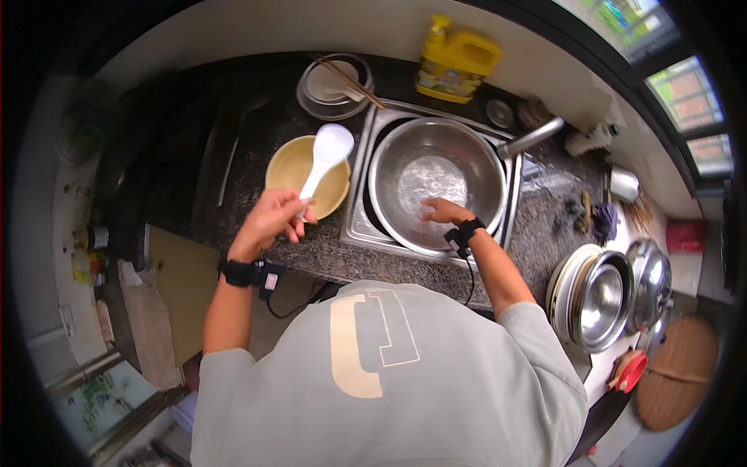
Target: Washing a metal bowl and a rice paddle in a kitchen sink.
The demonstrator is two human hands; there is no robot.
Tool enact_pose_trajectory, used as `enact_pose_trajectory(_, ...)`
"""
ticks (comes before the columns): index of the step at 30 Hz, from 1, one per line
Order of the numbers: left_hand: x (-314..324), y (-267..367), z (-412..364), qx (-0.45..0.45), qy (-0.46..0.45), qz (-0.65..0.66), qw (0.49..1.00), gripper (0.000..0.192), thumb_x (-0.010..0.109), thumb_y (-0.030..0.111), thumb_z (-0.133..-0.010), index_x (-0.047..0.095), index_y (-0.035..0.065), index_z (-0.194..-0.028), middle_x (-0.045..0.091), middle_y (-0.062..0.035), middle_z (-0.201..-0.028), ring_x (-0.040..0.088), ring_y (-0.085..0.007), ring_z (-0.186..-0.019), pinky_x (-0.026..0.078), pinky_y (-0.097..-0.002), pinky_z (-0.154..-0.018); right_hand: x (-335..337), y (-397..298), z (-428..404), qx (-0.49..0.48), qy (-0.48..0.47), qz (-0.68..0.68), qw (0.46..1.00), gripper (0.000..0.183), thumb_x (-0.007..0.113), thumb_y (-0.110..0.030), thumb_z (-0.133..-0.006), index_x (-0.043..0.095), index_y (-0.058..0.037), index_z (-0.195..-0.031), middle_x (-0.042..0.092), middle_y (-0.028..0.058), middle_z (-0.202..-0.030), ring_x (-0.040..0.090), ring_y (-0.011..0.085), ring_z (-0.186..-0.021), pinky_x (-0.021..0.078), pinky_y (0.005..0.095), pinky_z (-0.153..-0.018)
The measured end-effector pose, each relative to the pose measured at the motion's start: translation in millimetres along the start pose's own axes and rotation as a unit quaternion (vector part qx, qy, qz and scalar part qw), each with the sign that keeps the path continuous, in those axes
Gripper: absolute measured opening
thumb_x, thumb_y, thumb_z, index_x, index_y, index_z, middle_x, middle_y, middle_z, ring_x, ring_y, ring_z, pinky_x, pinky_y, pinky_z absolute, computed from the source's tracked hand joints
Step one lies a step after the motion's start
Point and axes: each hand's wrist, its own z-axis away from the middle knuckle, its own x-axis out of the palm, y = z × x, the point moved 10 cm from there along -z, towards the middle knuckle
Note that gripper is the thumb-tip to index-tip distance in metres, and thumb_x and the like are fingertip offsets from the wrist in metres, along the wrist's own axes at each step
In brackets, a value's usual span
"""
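Note:
My left hand [273,219] grips the handle of a white rice paddle [331,149], its blade raised over a yellow bowl [286,160] on the dark stone counter. Inside a large stainless steel basin [382,216], my right hand [444,211] reaches in with fingers apart and nothing held. The basin sits in the steel sink [357,225]. Behind the yellow bowl stand stacked bowls [303,99] with a white spoon [353,93] and a pair of chopsticks [350,80] lying across them.
A faucet [531,139] reaches over the basin's right edge. Behind the sink stands a yellow detergent jug [452,67]. At the right are stacked metal bowls [604,303], a lidded pot [648,283], a dark cloth [604,222] and a red-rimmed item [632,372]. A long utensil [229,169] lies at the left.

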Motion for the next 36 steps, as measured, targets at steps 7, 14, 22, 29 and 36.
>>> enact_pose_trajectory(7,87.1,-60.4,-20.6,-0.073,-0.104,-0.037,0.991,0.025,0.047,0.021,-0.089,0.055,-0.0022,-0.088,0.061,-0.0071,-0.07,0.053,-0.0062,-0.048,0.043,-0.0171,-0.039,-24.9,-16.4,39.0,0.032,0.179,-0.006,0.983,0.045,0.059,-0.03,-0.074,0.057,0.0016,-0.106,0.058,0.0214,-0.103,0.054,0.0343,-0.098,0.0419,0.0367,-0.086)
enact_pose_trajectory(14,127.3,-85.2,-54.0,-0.094,-0.112,-0.105,0.984,0.027,0.048,0.021,-0.088,0.055,-0.0031,-0.079,0.061,-0.0075,-0.068,0.053,-0.0073,-0.046,0.044,-0.0188,-0.039,-119.8,31.4,141.6,0.028,0.447,-0.117,0.886,0.04,0.062,-0.027,-0.075,0.058,0.002,-0.102,0.062,0.0181,-0.094,0.058,0.0314,-0.091,0.044,0.0366,-0.082)
enact_pose_trajectory(22,153.3,-103.6,-86.6,-0.108,-0.097,-0.082,0.986,0.026,0.047,0.017,-0.087,0.055,-0.0078,-0.082,0.061,-0.0122,-0.07,0.055,-0.0129,-0.046,0.046,-0.0228,-0.039,-198.4,171.6,309.4,0.46,0.635,-0.003,0.621,0.062,0.063,-0.023,-0.067,0.038,-0.0157,-0.123,0.023,0.0161,-0.132,0.028,0.0376,-0.117,0.0303,0.0557,-0.088)
enact_pose_trajectory(29,156.5,-111.6,-104.7,-0.146,-0.085,-0.07,0.983,0.025,0.045,0.016,-0.087,0.053,-0.0085,-0.085,0.06,-0.0126,-0.067,0.055,-0.0138,-0.045,0.045,-0.0232,-0.038,-192.7,224.0,287.0,0.44,0.564,-0.023,0.699,0.072,0.066,-0.011,-0.067,0.032,-0.0193,-0.129,0.038,0.0257,-0.117,0.049,0.0423,-0.098,0.0429,0.0439,-0.084)
enact_pose_trajectory(36,163.5,-128.1,-119.6,-0.185,-0.101,-0.077,0.975,0.024,0.045,0.018,-0.087,0.052,-0.0054,-0.089,0.06,-0.0103,-0.066,0.053,-0.0113,-0.045,0.044,-0.0216,-0.038,-186.8,34.7,205.8,0.02,0.519,0.02,0.854,0.057,0.052,0.003,-0.058,0.048,-0.0037,-0.114,0.058,0.0227,-0.092,0.055,0.0363,-0.09,0.0439,0.0398,-0.08)
